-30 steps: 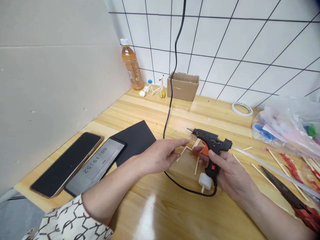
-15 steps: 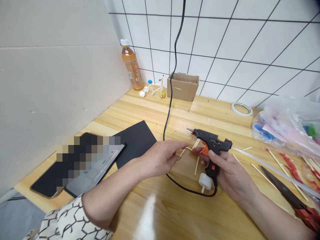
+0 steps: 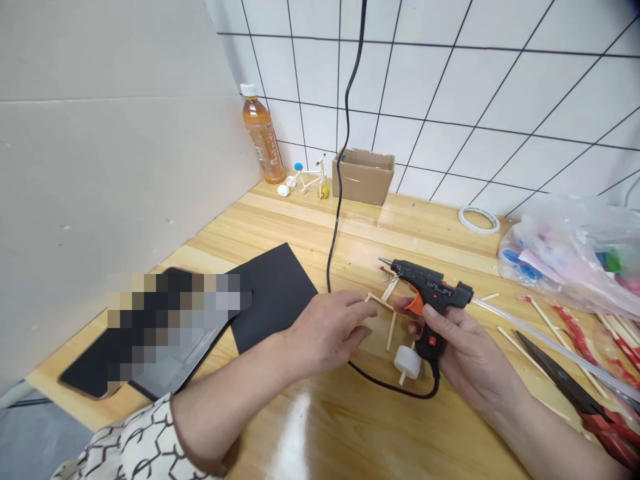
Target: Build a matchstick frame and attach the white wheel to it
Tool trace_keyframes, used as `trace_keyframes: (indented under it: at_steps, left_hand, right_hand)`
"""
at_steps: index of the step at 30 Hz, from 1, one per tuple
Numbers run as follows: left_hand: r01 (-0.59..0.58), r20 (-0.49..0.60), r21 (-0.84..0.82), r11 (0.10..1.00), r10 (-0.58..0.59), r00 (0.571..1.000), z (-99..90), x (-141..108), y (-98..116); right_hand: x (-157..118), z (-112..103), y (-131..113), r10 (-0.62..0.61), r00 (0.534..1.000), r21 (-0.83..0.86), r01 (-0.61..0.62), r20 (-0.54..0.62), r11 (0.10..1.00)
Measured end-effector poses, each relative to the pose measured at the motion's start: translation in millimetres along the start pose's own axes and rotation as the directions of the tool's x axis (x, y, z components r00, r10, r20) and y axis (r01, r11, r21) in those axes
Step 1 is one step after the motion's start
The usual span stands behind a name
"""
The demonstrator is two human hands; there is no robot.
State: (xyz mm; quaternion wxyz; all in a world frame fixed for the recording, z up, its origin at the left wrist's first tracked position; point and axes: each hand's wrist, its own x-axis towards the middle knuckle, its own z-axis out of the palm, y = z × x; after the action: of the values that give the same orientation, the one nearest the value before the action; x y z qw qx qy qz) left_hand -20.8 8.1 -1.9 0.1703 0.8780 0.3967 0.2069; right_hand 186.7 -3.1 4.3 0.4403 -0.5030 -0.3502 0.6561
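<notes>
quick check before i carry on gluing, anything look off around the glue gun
The black power cord of the hot glue gun in the right hand looks awkwardly placed: it loops across the work area, passing close by the white plastic wheel and the stick frame.

A black hot glue gun (image 3: pixel 430 288) with an orange trigger (image 3: pixel 415 306) is held above the bench (image 3: pixel 310 427) by the right hand (image 3: pixel 475 360), its metal nozzle (image 3: pixel 384 261) pointing to the left, and a long clear glue stick (image 3: pixel 545 340) comes out from its back end. Under the gun lies a small frame of thin wooden sticks (image 3: pixel 392 331), and the left hand (image 3: pixel 327 330) is just at its left corner. One white cylindrical wheel (image 3: pixel 407 362) sits on a short stick beside the gun's handle.
</notes>
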Motion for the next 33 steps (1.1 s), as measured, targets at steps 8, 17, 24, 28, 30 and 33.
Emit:
trace_keyframes:
  at_steps: [8,17,24,28,30,33]
  left_hand:
    - [-0.176,0.071,0.269,0.947,0.163,0.984,21.1,0.3,18.5]
    - [-0.157,0.091,0.244,0.957,0.139,0.986,28.8,1.4,20.8]
    - [-0.127,0.118,0.251,0.96,0.1,0.988,29.9,-0.5,23.5]
    - [-0.108,0.111,0.246,0.963,0.082,0.99,32.4,-1.8,23.8]
    - [-0.094,0.089,0.244,0.965,0.074,0.993,34.2,-2.2,23.6]
    - [-0.082,0.061,0.249,0.965,0.069,0.996,36.5,-2.4,23.1]
  right_hand:
    - [-5.1,-13.7,-0.1,-0.003,0.997,-0.064,-0.002,-0.081,0.998]
    - [-7.5,-16.8,3.1,0.018,0.998,-0.052,-0.021,-0.056,0.998]
    - [-17.0,-16.4,9.6,-0.028,0.997,-0.099,0.021,-0.068,0.995]
    - [-20.4,-20.8,15.2,-0.041,0.993,-0.16,0.024,-0.107,0.987]
    - [-21.2,-21.8,16.4,-0.036,0.993,-0.169,0.017,-0.11,0.985]
    - [-20.8,-21.4,16.6,-0.026,0.994,-0.165,0.008,-0.106,0.986]
